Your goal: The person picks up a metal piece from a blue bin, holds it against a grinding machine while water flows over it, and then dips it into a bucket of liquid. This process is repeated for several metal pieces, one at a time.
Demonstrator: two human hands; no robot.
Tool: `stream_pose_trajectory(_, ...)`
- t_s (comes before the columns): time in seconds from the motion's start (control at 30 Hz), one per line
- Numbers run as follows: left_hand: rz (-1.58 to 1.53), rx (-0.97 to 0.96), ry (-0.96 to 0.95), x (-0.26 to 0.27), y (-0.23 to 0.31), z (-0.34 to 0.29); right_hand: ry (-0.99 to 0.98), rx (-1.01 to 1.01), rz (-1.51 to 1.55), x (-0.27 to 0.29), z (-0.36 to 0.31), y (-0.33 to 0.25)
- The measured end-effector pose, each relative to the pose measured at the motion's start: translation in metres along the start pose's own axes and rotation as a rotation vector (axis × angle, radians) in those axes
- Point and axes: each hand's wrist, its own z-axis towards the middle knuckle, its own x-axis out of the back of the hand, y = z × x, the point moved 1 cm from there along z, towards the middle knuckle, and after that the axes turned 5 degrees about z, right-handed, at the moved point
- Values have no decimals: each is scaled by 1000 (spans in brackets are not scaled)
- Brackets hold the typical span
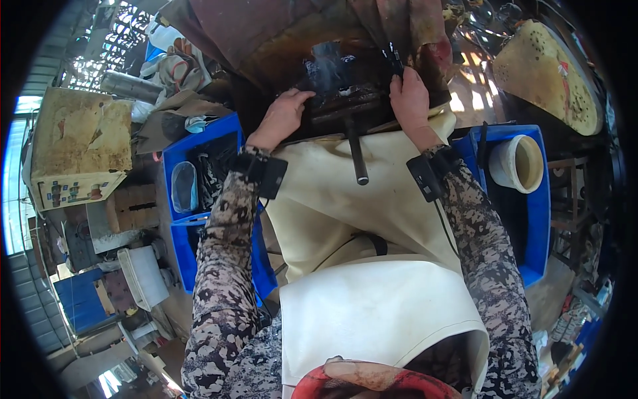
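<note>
My left hand (282, 118) is closed at the left of a dark, worn work stand, its thumb and fingertips pressed together; what they hold, if anything, is too small to make out. At the right side of the stand, my right hand (410, 101) is closed on a narrow black piece (397, 64) that points up and away from me. Between the hands is a dark metal block (325, 52) with a bluish haze about it and shiny dark bits around its base. From the stand's near edge, a dark round bar (357, 156) sticks out toward me over my cream apron (332, 166).
Blue plastic bins stand on both sides; the left bin (174, 156) has dark strips inside, and the right bin (537, 229) has a whitish bucket (516, 164) in it. A stained yellowish box (76, 143) is at far left, a perforated cream panel (545, 76) at upper right. Reddish-brown sheeting (286, 23) hangs behind the block.
</note>
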Motion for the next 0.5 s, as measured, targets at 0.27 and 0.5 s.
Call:
stream_pose_trajectory(0.27, 38, -381, 4, 5, 131, -47, 1, 1, -6, -2, 1, -2)
stream_pose_trajectory(0.5, 4, -386, 112, 22, 118, -25, 26, 0, -13, -3, 2, -1)
